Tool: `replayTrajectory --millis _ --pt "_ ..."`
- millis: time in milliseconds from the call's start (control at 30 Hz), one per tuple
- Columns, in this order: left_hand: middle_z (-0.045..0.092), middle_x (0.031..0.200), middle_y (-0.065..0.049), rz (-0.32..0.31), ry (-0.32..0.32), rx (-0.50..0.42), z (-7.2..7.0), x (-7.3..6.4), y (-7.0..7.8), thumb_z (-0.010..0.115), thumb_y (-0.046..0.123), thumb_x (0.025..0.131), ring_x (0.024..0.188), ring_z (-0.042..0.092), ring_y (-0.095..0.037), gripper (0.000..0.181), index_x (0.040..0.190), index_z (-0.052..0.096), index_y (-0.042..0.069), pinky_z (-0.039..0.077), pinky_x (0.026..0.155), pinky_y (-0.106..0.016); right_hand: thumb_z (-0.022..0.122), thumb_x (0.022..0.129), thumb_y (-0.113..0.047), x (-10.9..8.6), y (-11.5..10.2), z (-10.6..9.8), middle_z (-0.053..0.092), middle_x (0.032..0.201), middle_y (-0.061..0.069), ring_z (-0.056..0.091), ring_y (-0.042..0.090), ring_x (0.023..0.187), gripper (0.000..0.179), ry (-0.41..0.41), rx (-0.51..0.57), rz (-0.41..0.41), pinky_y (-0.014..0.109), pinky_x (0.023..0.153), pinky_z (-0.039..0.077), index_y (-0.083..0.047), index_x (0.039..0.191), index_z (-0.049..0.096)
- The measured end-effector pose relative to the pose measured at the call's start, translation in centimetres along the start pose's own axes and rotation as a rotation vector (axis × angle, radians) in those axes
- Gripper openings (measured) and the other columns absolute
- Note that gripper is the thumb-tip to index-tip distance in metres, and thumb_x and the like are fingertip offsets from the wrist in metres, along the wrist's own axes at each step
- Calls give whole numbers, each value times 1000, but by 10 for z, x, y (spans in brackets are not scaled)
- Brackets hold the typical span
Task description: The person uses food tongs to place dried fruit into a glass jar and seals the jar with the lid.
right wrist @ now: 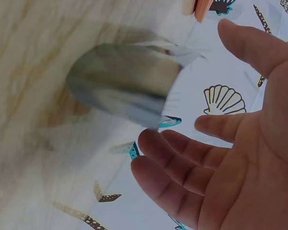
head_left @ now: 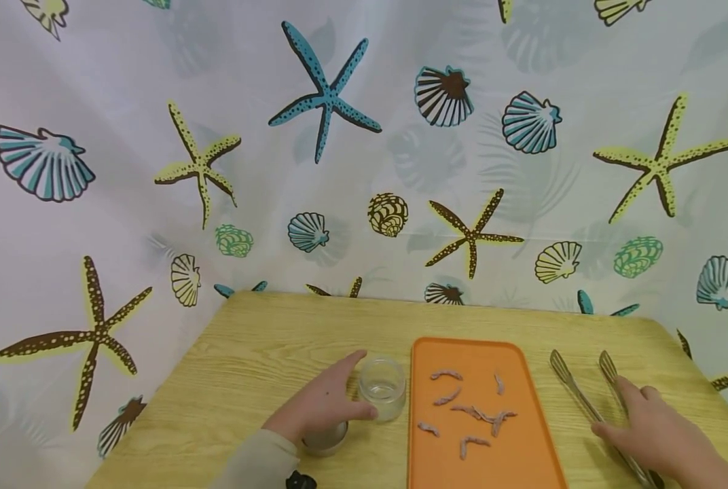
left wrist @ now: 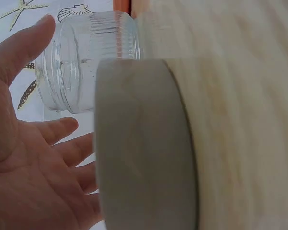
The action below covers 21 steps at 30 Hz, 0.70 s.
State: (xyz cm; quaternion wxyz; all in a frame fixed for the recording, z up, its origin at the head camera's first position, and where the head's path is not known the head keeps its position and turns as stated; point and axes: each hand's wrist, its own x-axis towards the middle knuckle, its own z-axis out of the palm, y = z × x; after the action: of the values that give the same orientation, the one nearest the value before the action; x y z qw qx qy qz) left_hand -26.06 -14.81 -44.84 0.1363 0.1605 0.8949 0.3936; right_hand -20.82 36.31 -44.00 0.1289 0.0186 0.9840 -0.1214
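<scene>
A clear glass jar [head_left: 384,390] stands on the table left of the orange tray. My left hand [head_left: 324,401] is beside it, thumb and fingers spread to either side. In the left wrist view the jar [left wrist: 93,62] shows between the thumb and the other fingers. A round metal lid [head_left: 325,440] lies partly hidden below that hand. My right hand [head_left: 654,428] hovers at the metal tongs [head_left: 584,401], which lie with arms apart to the right of the tray. Its fingers are loosely bent, with a blurred metal part of the tongs [right wrist: 125,84] near the fingertips.
On the orange tray [head_left: 486,465] lie several small twisted greyish-pink strips [head_left: 477,441]. A small black object [head_left: 301,481] shows at the bottom edge, near the left sleeve. Behind the wooden table [head_left: 315,322] hangs a white curtain [head_left: 364,163] printed with starfish and shells.
</scene>
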Motion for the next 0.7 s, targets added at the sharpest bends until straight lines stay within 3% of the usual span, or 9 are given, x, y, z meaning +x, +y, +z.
replayTrajectory --millis 367,700 --pt "31 161 -15 -2 -59 -120 5 8 -1 85 42 81 146 31 -36 105 162 24 14 27 113 -60 69 77 -77 0 11 11 52 120 47 57 57 107 125 -136 48 109 61 84 48 30 132 34" --pt "38 157 -14 48 -110 -211 4 10 -5 84 34 85 144 34 -35 98 161 27 13 29 112 -59 68 91 -57 4 15 11 62 106 32 64 43 95 96 -188 5 82 56 78 51 29 125 41"
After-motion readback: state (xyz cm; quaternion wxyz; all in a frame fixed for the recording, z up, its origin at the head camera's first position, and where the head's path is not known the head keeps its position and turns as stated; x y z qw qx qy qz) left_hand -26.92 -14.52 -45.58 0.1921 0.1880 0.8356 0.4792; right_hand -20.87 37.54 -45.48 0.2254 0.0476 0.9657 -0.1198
